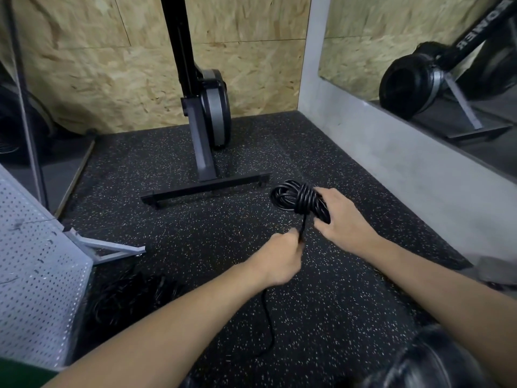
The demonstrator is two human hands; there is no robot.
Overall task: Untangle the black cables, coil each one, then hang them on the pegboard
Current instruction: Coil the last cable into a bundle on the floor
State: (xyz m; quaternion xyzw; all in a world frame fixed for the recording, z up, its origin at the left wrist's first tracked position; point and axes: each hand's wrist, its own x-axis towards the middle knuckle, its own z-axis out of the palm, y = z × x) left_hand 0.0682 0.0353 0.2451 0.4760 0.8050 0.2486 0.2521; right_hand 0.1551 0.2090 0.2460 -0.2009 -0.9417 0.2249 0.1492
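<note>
A black cable wound into a coil (296,198) is held above the speckled floor. My right hand (342,219) grips the coil's right end, fingers curled round the loops. My left hand (279,260) pinches the cable's free strand just below the coil. That loose tail (268,317) runs from under my left hand down to the floor. A dark heap of other black cables (131,298) lies on the floor beside the white pegboard (33,275) at the left edge.
A black rowing machine (208,113) stands upright on a T-shaped foot (207,189) against the chipboard wall. A mirror (436,68) hangs on the grey wall at right. The pegboard's metal foot (112,249) lies on the floor. A dark rounded object (428,362) fills the lower right corner.
</note>
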